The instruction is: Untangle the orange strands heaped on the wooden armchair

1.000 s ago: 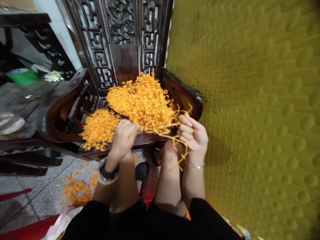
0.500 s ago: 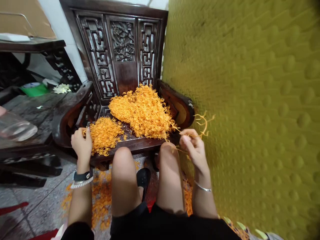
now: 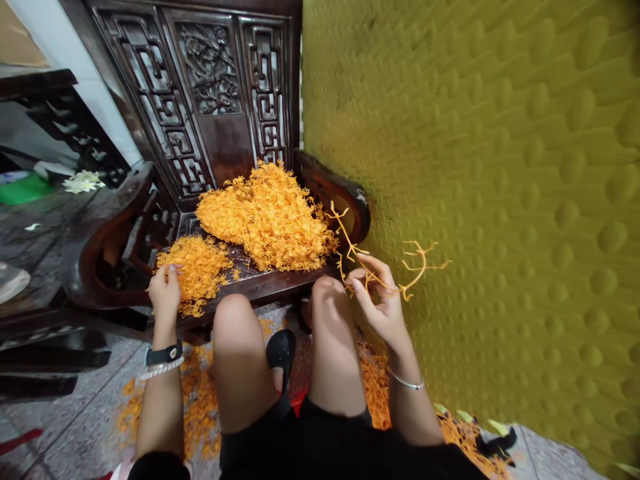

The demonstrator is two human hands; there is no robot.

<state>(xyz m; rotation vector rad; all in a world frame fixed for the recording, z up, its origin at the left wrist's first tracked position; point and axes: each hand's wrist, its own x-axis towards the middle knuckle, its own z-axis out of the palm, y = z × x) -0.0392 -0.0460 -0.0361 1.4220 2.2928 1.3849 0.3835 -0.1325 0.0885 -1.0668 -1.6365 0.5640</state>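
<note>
My right hand (image 3: 381, 303) holds a branched orange plastic stem (image 3: 423, 263) in curled fingers, its bare, twig-like ends sticking out on both sides. It hovers above my right knee, in front of the chair's right armrest. My left hand (image 3: 166, 290) is closed at the left edge of a small heap of small orange plastic pieces (image 3: 195, 270). Thumb and fingertips meet there; what they pinch, if anything, I cannot make out. Behind the small heap, a larger orange heap (image 3: 273, 220) of the same tangled pieces rests on the wooden chair seat (image 3: 270, 283).
The dark carved chair (image 3: 225, 147) stands against an olive, bumpy padded wall (image 3: 475, 167) on my right. At left is a dark wooden table (image 3: 47, 220) with a green bowl (image 3: 25, 189). Orange scraps (image 3: 197, 400) and stems (image 3: 377, 387) litter the floor around my legs.
My right hand has drawn back slightly from the large heap, and the stem in it now stands apart from the pile. My left hand stays at the small heap. The view has shifted right.
</note>
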